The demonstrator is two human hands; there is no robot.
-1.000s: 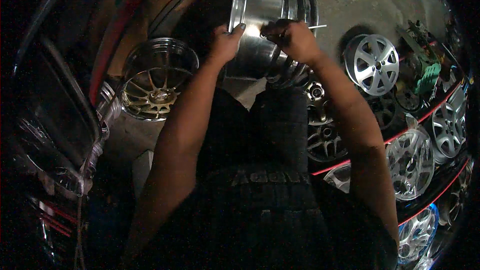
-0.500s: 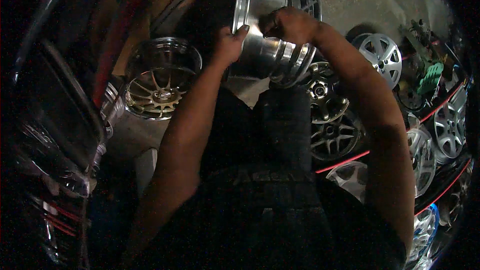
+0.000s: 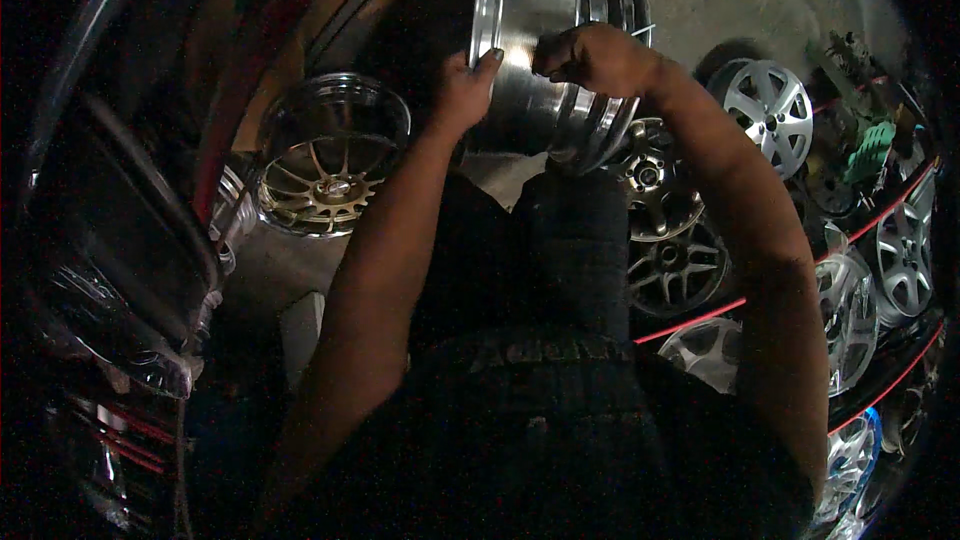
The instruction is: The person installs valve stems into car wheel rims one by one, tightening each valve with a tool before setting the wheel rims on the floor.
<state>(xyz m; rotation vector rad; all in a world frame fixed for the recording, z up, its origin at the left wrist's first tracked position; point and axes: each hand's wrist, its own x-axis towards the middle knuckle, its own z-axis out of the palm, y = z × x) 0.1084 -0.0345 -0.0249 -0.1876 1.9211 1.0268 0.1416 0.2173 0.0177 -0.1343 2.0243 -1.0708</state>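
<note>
A shiny silver wheel rim [image 3: 530, 0] is propped on its side in front of my legs, its polished barrel facing me. My left hand [image 3: 468, 90] grips the rim's left lip, thumb on the near side and the other fingers hidden behind it. Against the barrel, my right hand [image 3: 605, 60] is closed, with the fingers curled around something small and dark that is too shadowed to name. To the left of my left arm lies a multi-spoke rim [image 3: 335, 188] with gold-toned spokes and a chrome lip.
On the right, several loose rims stand and lie about, among them a silver spoked wheel [image 3: 768, 115] and a dark wheel [image 3: 675, 260]. A green piece [image 3: 872, 150] sits beyond them, near red-edged shelving [image 3: 690, 322]. Dark, glossy panels [image 3: 130, 200] fill the left side.
My right hand has shifted slightly right along the barrel. The left hand keeps its hold on the lip. The whole view has moved a little.
</note>
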